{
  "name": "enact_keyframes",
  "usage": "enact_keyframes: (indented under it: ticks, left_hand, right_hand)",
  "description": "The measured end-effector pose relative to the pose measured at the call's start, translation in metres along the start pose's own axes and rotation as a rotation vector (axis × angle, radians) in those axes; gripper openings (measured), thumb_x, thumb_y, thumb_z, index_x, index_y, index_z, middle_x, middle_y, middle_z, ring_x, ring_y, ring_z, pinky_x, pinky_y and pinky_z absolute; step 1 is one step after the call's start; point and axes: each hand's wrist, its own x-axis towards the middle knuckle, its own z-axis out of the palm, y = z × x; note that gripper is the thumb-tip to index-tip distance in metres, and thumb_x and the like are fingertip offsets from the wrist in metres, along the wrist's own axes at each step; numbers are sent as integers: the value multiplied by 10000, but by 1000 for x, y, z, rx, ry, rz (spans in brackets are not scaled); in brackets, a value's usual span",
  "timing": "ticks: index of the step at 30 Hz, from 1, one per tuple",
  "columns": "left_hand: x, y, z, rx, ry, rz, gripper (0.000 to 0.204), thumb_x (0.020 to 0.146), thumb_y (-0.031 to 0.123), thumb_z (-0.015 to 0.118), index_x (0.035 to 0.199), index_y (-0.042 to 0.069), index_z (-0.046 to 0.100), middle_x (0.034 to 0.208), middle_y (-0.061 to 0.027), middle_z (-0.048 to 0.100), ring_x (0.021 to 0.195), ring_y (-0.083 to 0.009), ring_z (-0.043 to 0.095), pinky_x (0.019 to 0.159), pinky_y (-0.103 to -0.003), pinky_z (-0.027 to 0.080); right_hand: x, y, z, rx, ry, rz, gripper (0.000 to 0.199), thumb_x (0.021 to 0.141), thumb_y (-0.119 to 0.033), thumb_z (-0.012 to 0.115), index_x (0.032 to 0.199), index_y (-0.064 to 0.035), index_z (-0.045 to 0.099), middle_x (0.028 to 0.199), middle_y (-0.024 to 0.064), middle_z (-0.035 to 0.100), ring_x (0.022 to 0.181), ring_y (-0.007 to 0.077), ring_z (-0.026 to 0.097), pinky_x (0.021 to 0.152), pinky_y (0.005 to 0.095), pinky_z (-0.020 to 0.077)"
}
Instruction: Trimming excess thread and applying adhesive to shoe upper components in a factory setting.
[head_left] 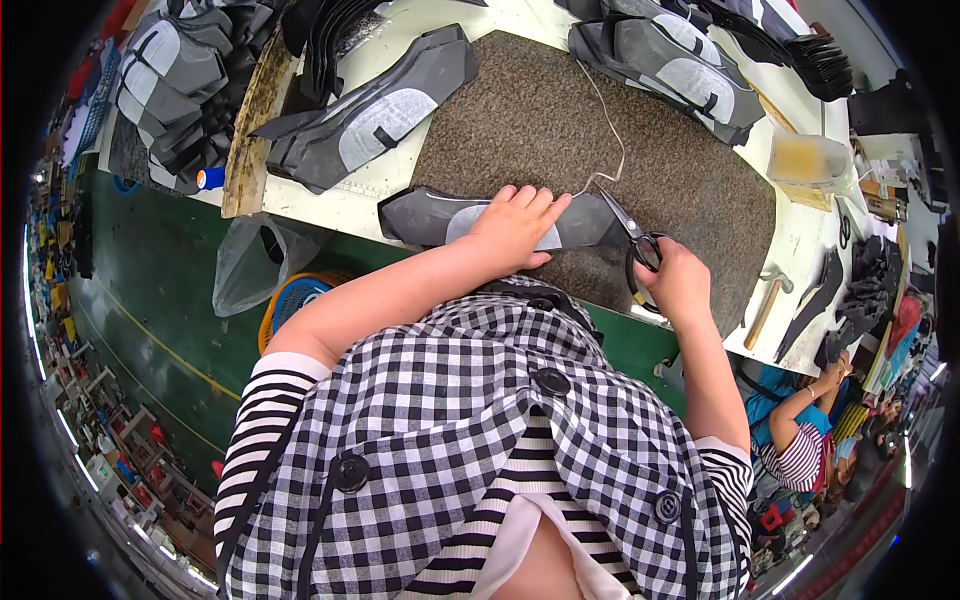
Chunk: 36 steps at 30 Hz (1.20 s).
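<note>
A long dark grey cut piece (415, 214) with a light grey patch lies across the near part of the brown mat, pointed at its left end. My left hand (515, 225) grips it around the middle, fingers over the top and thumb at the near edge. A thin pale cord (622, 150) runs from the far side of the mat to the piece's far edge beside my left fingertips. My right hand (676, 282) is closed around the black handles of scissors (632, 225). Their blades point toward the cord's near end; whether they touch it I cannot tell.
Similar grey pieces lie in stacks at the left (385, 115) and right (690, 75) of the mat (500, 110). A hammer (768, 300) and a clear box (808, 160) are on the right. A wooden strip (252, 130) stands left; a plastic bag (250, 265) hangs below. Another person (800, 430) is at lower right.
</note>
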Motion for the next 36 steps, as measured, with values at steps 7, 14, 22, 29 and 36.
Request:
enact_keyframes:
  ticks: [7,14,22,29,36]
  left_hand:
    - [-2,-1,0,-13,1,1,847,736,416,718,1417,64,357,1174,-83,478,1066,-226,453,915,-359,356]
    - [-7,-1,-4,-32,-31,-9,835,725,388,735,1411,78,374,1159,-84,483,1061,-230,458,898,-355,363]
    - [-35,-11,-11,-26,-26,-56,826,708,380,752,1403,104,403,1116,-84,501,1043,-235,474,880,-354,378]
    - [-50,-17,-16,-23,-74,-51,832,703,344,768,1407,101,396,1138,-93,500,1048,-243,473,884,-365,377]
    - [-55,-19,-10,-65,-76,-51,882,666,306,788,1427,139,374,1155,-92,490,1055,-261,477,897,-387,380]
  right_hand:
    - [-7,6,6,-2,25,-49,413,750,-373,688,943,-22,589,887,162,652,824,341,648,706,440,524]
    - [-15,-8,-2,31,140,-2,491,729,-371,719,1025,-13,561,939,164,641,858,345,639,718,443,522]
    - [-27,-25,23,46,2,-117,464,722,-370,728,975,-17,565,894,151,640,827,324,643,703,425,524]
    - [-34,-43,30,93,4,-77,471,731,-385,722,974,-14,566,893,155,640,825,325,646,700,425,526]
    - [-35,-55,33,58,-22,-68,453,739,-388,719,948,-16,566,883,155,641,812,328,650,690,429,524]
